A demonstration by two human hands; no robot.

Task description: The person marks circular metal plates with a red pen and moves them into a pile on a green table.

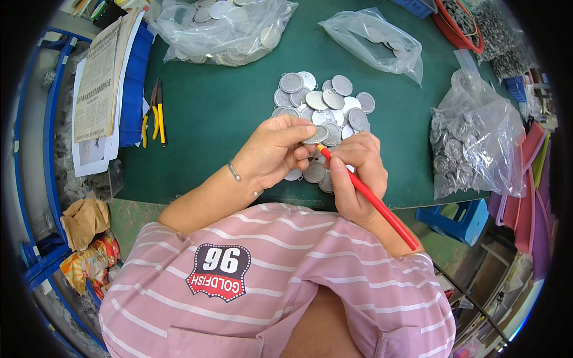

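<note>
My left hand (268, 148) pinches a silver-grey metal disc (317, 135) between thumb and fingers. In my right hand (360, 173) is a long red pen-like tool (382, 206) with a yellowish tip; its exact kind is unclear. The tip meets or nearly meets the disc's near edge, and I cannot tell which. Just beyond and beneath my hands lies a loose pile of similar round discs (325, 100), some with ridged rims and small lugs. Part of the pile is hidden behind my fingers.
Plastic bags of metal pieces stand at the back left (224, 36), back centre (379, 42) and right (474, 140) of the green table (197, 119). Yellow-handled pliers (157, 116) lie left, near a blue tray (136, 89) under papers. A red basket (459, 27) sits far right; a blue stool (456, 222) stands below.
</note>
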